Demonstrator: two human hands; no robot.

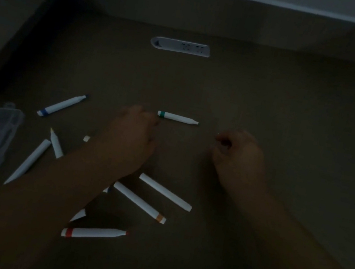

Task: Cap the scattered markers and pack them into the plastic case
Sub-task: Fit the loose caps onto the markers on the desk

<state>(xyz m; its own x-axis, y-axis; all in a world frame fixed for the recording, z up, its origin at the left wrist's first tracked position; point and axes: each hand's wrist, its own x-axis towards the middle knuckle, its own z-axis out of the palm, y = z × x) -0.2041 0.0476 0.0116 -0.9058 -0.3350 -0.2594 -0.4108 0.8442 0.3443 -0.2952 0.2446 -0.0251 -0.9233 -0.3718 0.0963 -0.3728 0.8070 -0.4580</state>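
Several white markers lie scattered on a dim brown desk. A green-banded marker (178,118) lies uncapped just beyond my left hand (131,136), whose bent fingertips are right beside its banded end; contact is unclear. My right hand (239,154) hovers to the right with its fingers curled in, and nothing shows in it. A blue-banded marker (61,105), a yellow-tipped marker (56,143), an orange-banded marker (139,202) and a red-banded marker (94,233) lie around my left forearm. The clear plastic case (8,129) sits open at the left edge.
A small white cap (86,138) lies by my left wrist. A plain white marker (165,192) and another (28,161) lie nearby. A socket panel (180,46) is set into the desk at the back. A dark slanted panel (12,36) stands at the far left.
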